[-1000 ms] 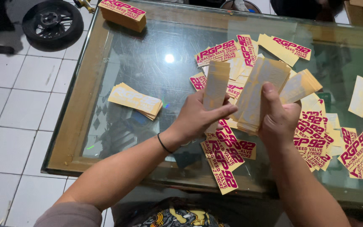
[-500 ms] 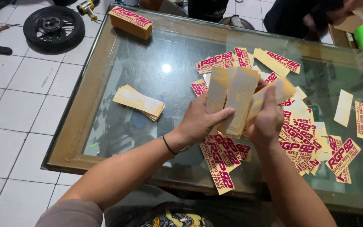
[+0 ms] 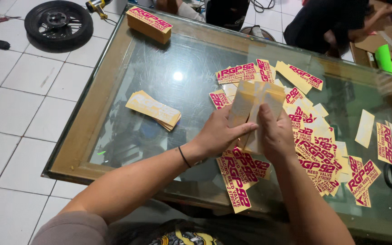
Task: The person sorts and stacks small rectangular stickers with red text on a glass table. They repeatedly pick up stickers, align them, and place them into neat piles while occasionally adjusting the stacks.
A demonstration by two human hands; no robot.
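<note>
Both grips are clamping the bundle of yellow stickers (image 3: 256,113): your left hand (image 3: 218,134) and right hand (image 3: 275,136) are holding it upright above the glass surface (image 3: 159,72). Keep squaring its edges evenly, clear of the loose stickers (image 3: 316,145).

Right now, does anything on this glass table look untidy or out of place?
Yes. The yellow stickers lie scattered and overlapping at many angles on the right, unlike the neat stack on the left. One sticker overhangs the near edge of the table.
</note>
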